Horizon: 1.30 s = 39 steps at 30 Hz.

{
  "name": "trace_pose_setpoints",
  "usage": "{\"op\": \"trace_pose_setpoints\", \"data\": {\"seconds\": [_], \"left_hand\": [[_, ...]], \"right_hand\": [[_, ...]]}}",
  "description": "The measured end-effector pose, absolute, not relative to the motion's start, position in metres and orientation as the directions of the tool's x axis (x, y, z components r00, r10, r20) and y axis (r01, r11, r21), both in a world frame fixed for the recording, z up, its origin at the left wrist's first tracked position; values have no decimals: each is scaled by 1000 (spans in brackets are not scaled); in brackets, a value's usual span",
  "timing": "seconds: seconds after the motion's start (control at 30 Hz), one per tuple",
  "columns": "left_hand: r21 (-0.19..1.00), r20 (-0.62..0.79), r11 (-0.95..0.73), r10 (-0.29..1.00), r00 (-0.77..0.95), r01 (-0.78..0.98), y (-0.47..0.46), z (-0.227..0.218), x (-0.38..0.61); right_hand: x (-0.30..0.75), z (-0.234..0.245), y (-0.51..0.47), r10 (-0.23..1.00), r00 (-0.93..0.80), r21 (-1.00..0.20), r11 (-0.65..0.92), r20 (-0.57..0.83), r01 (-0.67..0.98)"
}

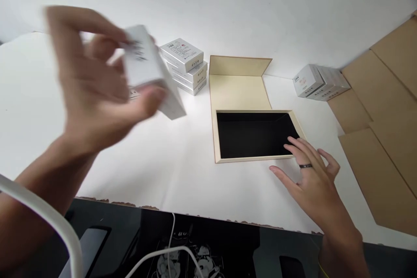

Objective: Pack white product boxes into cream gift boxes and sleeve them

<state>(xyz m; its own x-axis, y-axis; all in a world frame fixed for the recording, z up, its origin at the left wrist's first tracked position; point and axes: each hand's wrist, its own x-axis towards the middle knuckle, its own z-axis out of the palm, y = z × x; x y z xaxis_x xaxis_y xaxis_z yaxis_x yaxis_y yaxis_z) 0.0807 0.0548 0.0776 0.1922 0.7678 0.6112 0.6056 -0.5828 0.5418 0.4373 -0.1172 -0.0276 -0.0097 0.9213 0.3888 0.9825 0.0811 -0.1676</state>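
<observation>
Left hand [94,95], raised at the desk's [163,160] left, is clasped around a small white carton [146,65] while the right hand [309,178] is laid flat, holding nothing, at the open tray's [215,139] near right corner, so carrying is judged the step in hand, with levelling over the tray called for next.

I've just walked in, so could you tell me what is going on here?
The person's left hand holds a small white box, blurred, above the white table. The right hand rests open on the near right corner of an open beige box, its black inside empty. A stack of white boxes stands behind it; more white boxes lie right, beside brown cardboard sheets.
</observation>
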Motion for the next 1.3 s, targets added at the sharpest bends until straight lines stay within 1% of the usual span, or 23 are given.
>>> {"op": "trace_pose_setpoints", "data": {"seconds": [0.07,0.1,0.17,0.23,0.3,0.33,0.43,0.47,0.53,0.63,0.7,0.73,0.77,0.83,0.87,0.93,0.97,1.0,1.03,1.07,1.13,1.2,1.3], "left_hand": [[510,596,-765,644,480,394,40,81,111],[478,542,-813,571,617,333,33,82,128],[313,439,-878,472,764,362,24,80,162],[119,267,-909,417,869,400,22,76,194],[46,50,-912,410,911,408,26,71,216],[60,-68,-903,422,904,426,30,69,224],[197,-413,-841,394,821,503,43,67,232],[240,-493,-816,364,790,526,48,67,230],[296,-562,-784,319,763,546,53,68,227],[310,-563,-776,316,763,550,52,65,221],[334,-517,-780,318,795,529,46,61,217],[360,-452,-780,334,827,512,43,60,213],[392,-344,-779,370,863,490,41,59,209],[425,-13,-775,512,859,468,41,60,193],[411,181,-764,604,776,498,45,60,181],[349,514,-660,728,454,665,61,60,150],[337,623,-548,740,255,765,72,59,133],[363,660,-393,749,65,845,84,57,115],[405,615,-222,784,-85,887,95,55,97],[430,512,-78,841,-172,899,105,51,81],[443,304,129,909,-285,887,117,44,55],[451,214,224,912,-349,864,119,37,40],[494,280,180,893,-352,850,115,28,32]], "right_hand": [[437,-32,-119,925,-9,-155,74,379,985],[435,-33,-120,927,-4,-155,67,375,986],[429,-34,-122,932,-7,-161,70,362,985],[423,-35,-124,930,-24,-162,89,366,983],[418,-37,-125,919,-35,-153,103,392,983],[417,-38,-126,912,-38,-145,105,408,984],[415,-41,-125,898,-42,-127,108,438,986],[415,-42,-125,894,-43,-124,109,445,986],[415,-44,-124,886,-46,-117,113,462,987],[414,-44,-123,875,-46,-104,109,482,989],[413,-44,-123,875,-41,-102,103,483,990],[412,-44,-123,877,-38,-103,99,479,990],[412,-44,-123,880,-34,-105,95,474,990],[412,-43,-124,884,-25,-113,88,466,990],[412,-43,-125,887,-18,-117,81,461,990],[411,-43,-126,894,2,-125,60,448,990],[410,-43,-126,898,15,-127,46,439,991],[409,-43,-126,901,29,-130,30,432,991],[408,-43,-126,904,44,-133,14,425,991],[406,-43,-126,905,58,-137,0,422,991],[403,-43,-125,903,83,-145,-23,423,989],[400,-43,-124,899,106,-155,-43,426,987],[400,-42,-123,899,117,-158,-54,423,986]]}}
